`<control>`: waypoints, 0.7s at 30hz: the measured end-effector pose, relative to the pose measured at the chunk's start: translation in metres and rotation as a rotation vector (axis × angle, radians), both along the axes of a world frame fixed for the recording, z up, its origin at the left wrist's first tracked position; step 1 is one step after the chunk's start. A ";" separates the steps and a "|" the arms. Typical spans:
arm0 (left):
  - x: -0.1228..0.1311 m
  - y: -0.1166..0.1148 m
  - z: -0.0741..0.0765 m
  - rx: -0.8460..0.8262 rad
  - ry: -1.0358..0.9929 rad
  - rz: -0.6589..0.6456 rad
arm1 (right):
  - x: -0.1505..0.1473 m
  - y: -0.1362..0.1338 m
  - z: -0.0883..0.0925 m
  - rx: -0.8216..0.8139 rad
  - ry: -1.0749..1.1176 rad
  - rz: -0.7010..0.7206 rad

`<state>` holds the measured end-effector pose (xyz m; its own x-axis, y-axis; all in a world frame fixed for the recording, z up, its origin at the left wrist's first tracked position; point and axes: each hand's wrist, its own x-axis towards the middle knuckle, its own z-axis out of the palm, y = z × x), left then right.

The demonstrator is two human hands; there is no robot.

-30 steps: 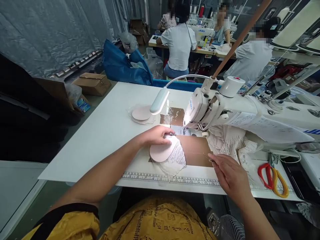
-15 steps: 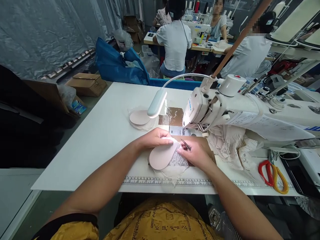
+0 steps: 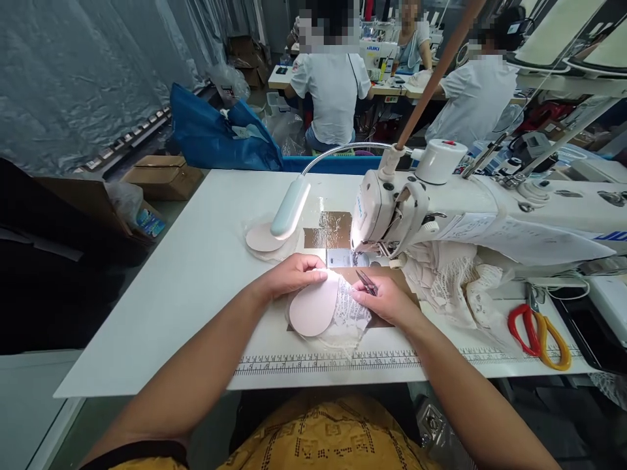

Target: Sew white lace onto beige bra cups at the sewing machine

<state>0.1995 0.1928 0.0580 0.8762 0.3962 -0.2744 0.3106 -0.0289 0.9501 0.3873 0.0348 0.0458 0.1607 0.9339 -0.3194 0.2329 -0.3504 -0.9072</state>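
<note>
My left hand [image 3: 292,274] presses down on a pale pink bra cup pad [image 3: 313,312] that lies on white lace fabric [image 3: 353,314] in front of the sewing machine needle. My right hand [image 3: 385,299] rests on the lace beside the pad, fingers closed round small thread snips [image 3: 366,282] whose tips point up and left. Both hands touch the same workpiece on the white table [image 3: 196,274].
A white sewing machine [image 3: 441,209] stands at the right with a gooseneck lamp [image 3: 290,207]. Another pad [image 3: 262,238] lies behind the lamp. Bunched lace [image 3: 450,281] sits under the machine arm. Red and yellow scissors [image 3: 539,329] lie right. People sew at tables behind.
My right hand came in from the table's right front to the lace beside the pad, carrying the snips. My left hand stayed on the pad. The camera tilted slightly.
</note>
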 end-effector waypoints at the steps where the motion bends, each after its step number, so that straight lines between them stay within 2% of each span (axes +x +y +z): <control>1: 0.001 0.000 0.001 0.034 -0.011 -0.008 | 0.001 0.000 0.001 0.019 -0.053 0.020; 6: 0.014 -0.001 0.007 0.144 -0.016 -0.089 | 0.004 0.003 0.009 0.079 -0.167 0.077; 10: 0.022 -0.001 0.010 0.106 0.036 -0.125 | 0.006 0.004 0.012 0.114 -0.181 0.100; 13: 0.028 -0.002 0.003 0.082 0.045 -0.102 | 0.008 0.004 0.008 0.130 -0.203 0.100; 15: 0.035 -0.002 -0.003 0.188 0.024 -0.082 | 0.008 0.004 0.004 0.133 -0.241 0.105; 18: 0.046 0.000 -0.009 0.474 0.007 -0.132 | 0.010 0.006 0.002 0.137 -0.373 0.101; 21: 0.050 0.004 -0.005 0.660 0.034 -0.211 | 0.014 0.007 0.007 0.073 -0.529 0.098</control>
